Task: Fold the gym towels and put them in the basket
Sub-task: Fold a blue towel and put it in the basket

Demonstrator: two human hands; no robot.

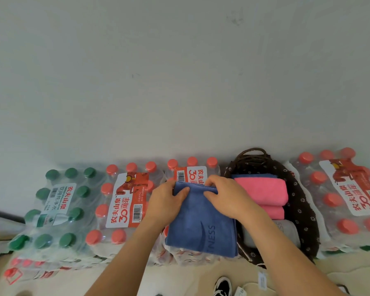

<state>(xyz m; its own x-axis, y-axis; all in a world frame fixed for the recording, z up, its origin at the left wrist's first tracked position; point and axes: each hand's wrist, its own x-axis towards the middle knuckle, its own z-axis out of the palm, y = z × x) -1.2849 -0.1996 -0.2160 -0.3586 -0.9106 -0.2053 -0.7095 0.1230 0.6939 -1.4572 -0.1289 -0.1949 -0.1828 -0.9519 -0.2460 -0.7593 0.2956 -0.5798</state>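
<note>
Blue, folded and lettered near its front edge, the towel [201, 225] lies on a shrink-wrapped pack of red-capped water bottles [128, 201], just left of the basket [302, 202]. Both hands pinch its far edge: the left hand [166, 199] at the left corner and the right hand [225, 195] beside it, fingers curled over the fold. The dark wicker basket, lined with flowered cloth, holds folded pink towels [263, 192], a grey towel [286, 231] nearer the front and a second blue towel [254, 175] at the back. A green-capped pack [58, 208] stands far left against the pale wall [179, 71]. A black-and-white shoe [222, 286] shows below.
</note>
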